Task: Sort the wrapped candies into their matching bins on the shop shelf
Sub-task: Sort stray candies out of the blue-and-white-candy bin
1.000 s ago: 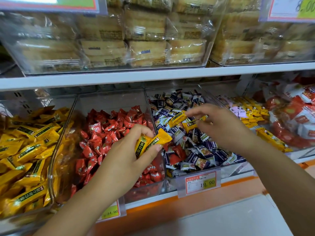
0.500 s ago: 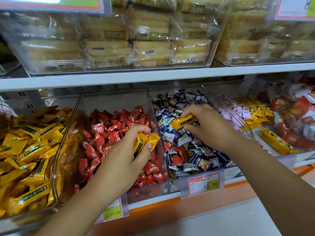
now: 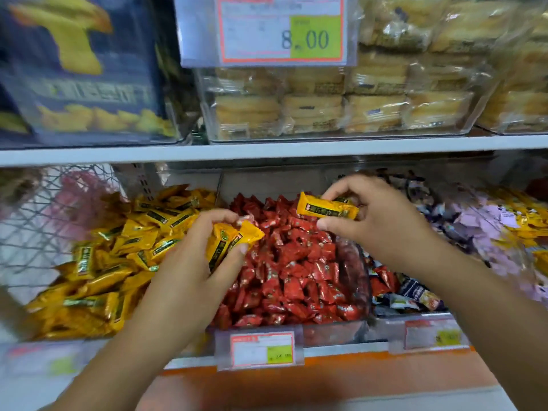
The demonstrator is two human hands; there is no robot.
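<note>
— Starting with the left hand (image 3: 189,262): gripping what?
— Clutching a small bunch of yellow candies (image 3: 234,243), pinched between thumb and curled fingertips. Hard to count through the crumpled wrappers.
— Hovering over what?
— Over the line between two heaps. Just left of the knuckles and under them, a yellow pile (image 3: 118,256) in matching wrappers; just right of the thumb, a red pile (image 3: 296,268).
— And the right hand (image 3: 382,221)?
— Pinching a single yellow candy (image 3: 326,207), thumb below, fingertips above. Held level and lengthwise, pointing towards the left hand but apart from its bunch.
— Directly beneath that candy?
— The far end of the red pile. Impossible to tell whether touching it or not.
— Under the right wrist?
— The clear side wall of the red bin (image 3: 363,271), then a mixed pile (image 3: 409,289) of dark blue, white and a few red wrappers.
— Farther right of that hand?
— Pale purple packets (image 3: 486,229), blurred, with more yellow wrappers beyond.
— Nearer than both hands?
— A price tag (image 3: 262,350) clipped to the front of the red bin, too blurred to read.
— Above both hands?
— A white shelf board (image 3: 267,151). On top of it, clear-wrapped pastries (image 3: 326,109) above the right hand, a dark blue box (image 3: 83,69) up and to the left of the left hand, and an upper tag (image 3: 281,28) reading 8.00 between them.
</note>
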